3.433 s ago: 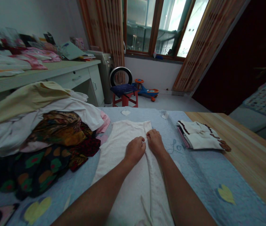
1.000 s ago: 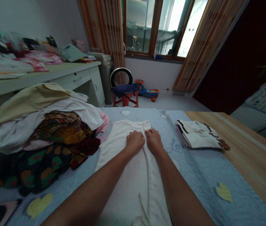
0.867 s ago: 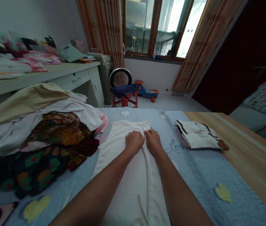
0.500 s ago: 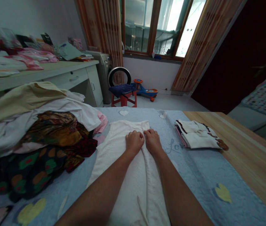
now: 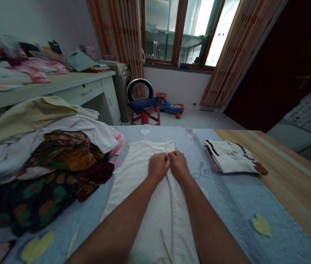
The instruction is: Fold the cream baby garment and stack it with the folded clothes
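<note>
The white garment point(image 5: 155, 214) lies lengthwise at the lower centre of the frame, spread on a blue cloth point(image 5: 226, 209) printed with hearts; a long crease runs down its right-hand part. The left hand point(image 5: 158, 165) and right hand point(image 5: 179, 165) rest side by side on its upper part, on either side of this crease, with fingers curled inward and knuckles uppermost; whether fabric is pinched beneath the fingertips cannot be told. A folded cream garment with brown trim point(image 5: 232, 157) lies at right of centre, above other folded fabric, near the bare wooden surface point(image 5: 289, 176). A loose heap of clothes point(image 5: 70, 146), pale yellow, white and dark-patterned, fills the left of the frame. Upper left, a cluttered desk point(image 5: 75, 90); upper centre, a red stool point(image 5: 145, 117) bearing a dark blue item point(image 5: 143, 105), with a blue-and-orange ride-on toy point(image 5: 171, 106) just beside it.
</note>
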`<state>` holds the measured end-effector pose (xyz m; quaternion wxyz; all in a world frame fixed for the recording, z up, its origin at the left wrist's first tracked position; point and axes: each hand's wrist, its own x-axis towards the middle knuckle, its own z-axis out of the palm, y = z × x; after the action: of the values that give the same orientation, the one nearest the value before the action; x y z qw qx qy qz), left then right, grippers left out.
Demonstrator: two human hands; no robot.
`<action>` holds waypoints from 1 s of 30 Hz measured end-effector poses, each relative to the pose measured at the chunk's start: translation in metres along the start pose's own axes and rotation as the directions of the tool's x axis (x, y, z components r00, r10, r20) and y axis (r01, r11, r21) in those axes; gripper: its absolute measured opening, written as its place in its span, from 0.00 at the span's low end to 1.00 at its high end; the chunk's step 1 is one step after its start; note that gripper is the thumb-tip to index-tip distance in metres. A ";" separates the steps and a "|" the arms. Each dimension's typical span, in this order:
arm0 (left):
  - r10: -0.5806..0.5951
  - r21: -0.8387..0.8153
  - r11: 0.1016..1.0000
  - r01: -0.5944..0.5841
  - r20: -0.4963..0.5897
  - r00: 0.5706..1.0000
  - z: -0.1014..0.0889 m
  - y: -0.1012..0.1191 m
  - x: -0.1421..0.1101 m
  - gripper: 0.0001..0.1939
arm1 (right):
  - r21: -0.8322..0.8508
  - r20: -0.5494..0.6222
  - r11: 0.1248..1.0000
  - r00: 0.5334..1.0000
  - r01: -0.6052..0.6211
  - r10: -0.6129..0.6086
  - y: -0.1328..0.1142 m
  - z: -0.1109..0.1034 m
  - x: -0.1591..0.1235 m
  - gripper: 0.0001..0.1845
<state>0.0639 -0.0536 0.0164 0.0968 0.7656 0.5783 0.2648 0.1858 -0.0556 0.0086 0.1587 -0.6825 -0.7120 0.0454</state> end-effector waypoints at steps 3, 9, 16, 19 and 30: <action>-0.008 -0.045 0.999 0.008 0.002 1.000 0.003 -0.002 0.001 0.04 | -0.009 0.007 1.000 1.000 -0.006 0.006 0.000 0.000 0.000 0.17; -0.028 -0.218 0.976 0.029 0.005 1.000 0.007 -0.008 0.004 0.05 | -0.019 -0.002 1.000 1.000 0.009 -0.009 0.001 0.002 0.001 0.16; -0.042 -0.344 0.938 0.048 0.024 0.999 0.009 -0.011 0.004 0.09 | -0.024 -0.017 1.000 1.000 0.017 -0.018 0.002 0.003 0.001 0.16; -0.049 -0.357 0.932 0.056 0.030 0.998 0.007 -0.009 0.003 0.10 | -0.025 -0.016 1.000 1.000 0.013 -0.014 0.001 0.001 0.001 0.17; -0.073 -0.386 0.918 0.090 0.058 0.996 0.005 -0.007 0.002 0.19 | -0.025 0.018 1.000 1.000 -0.003 0.004 0.000 -0.001 0.001 0.19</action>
<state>0.0608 -0.0483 0.0099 0.2697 0.7118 0.5436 0.3536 0.1864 -0.0542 0.0095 0.1436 -0.6851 -0.7128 0.0429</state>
